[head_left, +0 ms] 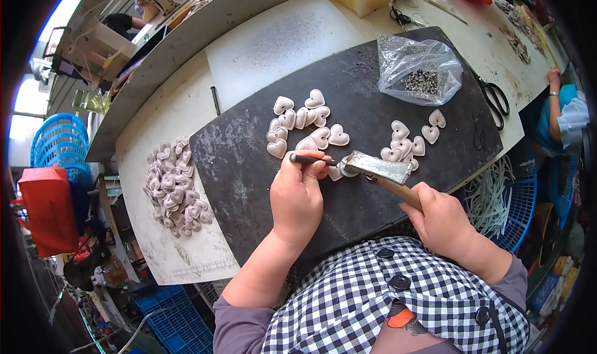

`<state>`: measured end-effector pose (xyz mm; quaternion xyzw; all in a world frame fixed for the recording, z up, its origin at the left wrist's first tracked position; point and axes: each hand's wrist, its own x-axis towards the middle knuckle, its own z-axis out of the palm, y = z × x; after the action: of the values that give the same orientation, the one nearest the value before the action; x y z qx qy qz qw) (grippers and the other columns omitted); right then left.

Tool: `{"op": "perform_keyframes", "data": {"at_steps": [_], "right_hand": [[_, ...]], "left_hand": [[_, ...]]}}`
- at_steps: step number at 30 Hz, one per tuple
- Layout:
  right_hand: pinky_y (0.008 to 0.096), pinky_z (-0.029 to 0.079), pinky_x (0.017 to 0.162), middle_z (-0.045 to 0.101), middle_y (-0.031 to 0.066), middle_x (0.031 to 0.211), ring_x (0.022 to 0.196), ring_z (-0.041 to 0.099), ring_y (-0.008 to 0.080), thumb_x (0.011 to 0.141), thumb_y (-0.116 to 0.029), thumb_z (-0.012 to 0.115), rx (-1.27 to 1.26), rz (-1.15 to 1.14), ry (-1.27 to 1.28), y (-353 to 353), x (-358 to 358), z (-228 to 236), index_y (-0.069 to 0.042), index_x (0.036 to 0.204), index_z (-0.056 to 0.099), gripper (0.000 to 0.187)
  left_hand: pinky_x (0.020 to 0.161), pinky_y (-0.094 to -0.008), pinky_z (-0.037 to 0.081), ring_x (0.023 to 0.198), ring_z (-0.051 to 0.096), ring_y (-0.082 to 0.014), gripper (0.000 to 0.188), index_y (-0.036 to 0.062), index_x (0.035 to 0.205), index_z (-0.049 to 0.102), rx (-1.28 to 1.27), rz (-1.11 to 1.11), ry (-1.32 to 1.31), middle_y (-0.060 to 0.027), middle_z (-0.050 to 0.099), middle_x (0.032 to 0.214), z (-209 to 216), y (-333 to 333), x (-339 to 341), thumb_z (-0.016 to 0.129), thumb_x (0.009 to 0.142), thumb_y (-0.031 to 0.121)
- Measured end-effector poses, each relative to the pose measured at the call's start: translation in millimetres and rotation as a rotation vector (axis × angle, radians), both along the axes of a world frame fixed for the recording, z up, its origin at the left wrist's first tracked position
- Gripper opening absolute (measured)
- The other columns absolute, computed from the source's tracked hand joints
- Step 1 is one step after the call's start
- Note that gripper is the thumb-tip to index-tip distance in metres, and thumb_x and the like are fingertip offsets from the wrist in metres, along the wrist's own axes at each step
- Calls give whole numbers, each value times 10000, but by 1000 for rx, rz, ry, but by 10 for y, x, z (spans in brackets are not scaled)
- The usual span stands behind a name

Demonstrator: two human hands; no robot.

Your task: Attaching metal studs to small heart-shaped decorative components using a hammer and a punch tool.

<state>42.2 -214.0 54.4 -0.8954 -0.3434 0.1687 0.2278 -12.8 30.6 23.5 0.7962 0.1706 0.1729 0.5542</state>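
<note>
Checked shirt (398,298) fills the near edge; above it the left hand (297,195) pinches a thin punch (309,160) upright over a heart (336,173) on the dark mat (249,161). The right hand (443,220) is closed round the hammer (380,167) handle, its head at the punch tip. Contact is hard to make out, probably touching. For a clean strike, the punch should stand square, fingers low and clear, blow short and straight. More hearts (305,127) lie just beyond.

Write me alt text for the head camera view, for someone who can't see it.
Seen from above, a person's left hand steadies a thin punch on a pale heart-shaped piece while the right hand holds a hammer at it. More hearts lie on the dark work mat, beside a plastic bag of small studs.
</note>
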Motion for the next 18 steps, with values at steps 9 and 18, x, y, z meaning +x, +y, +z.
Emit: {"op": "perform_keyframes", "data": {"at_steps": [9,18], "right_hand": [[449,525,588,654,168,762,675,664,365,935,-205,671,7,-21,16,8,-6,14,-15,1006,516,255],[340,512,618,670,125,875,698,663,245,897,-50,646,613,96,-78,-128,88,222,39,1158,568,287]], "left_hand": [[707,-314,557,772,694,-232,262,17,1002,589,485,-162,-100,-92,674,886,-5,2,37,543,816,-161],[693,-386,499,754,594,-286,197,37,1007,550,656,-196,-157,-107,575,811,-199,-45,9,606,831,-32]]}}
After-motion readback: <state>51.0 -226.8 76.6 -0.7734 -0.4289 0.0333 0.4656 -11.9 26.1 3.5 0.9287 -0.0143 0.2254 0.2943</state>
